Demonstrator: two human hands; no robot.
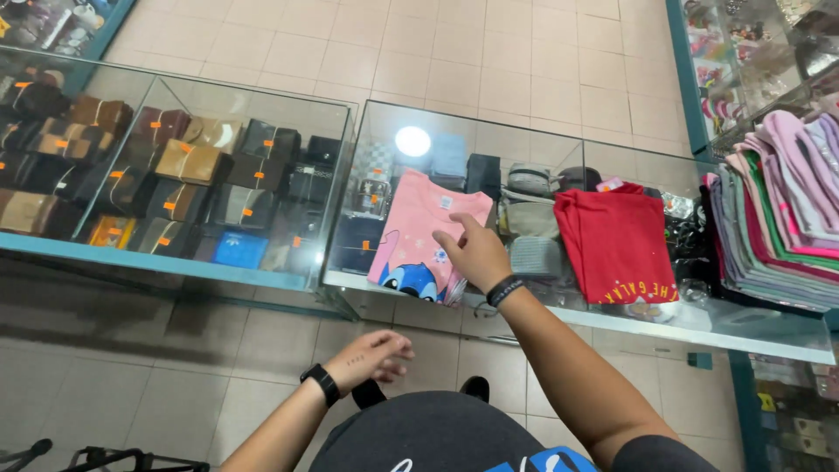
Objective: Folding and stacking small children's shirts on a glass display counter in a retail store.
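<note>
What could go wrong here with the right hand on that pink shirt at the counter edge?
1. The pink shirt hangs over the front edge of the glass counter; a push from the right hand might slide it to the floor.
2. The red shirt lies close beside it, also near the edge, and the forearm could drag it.
3. The left hand is off the counter, so nothing steadies the fabric.
</note>
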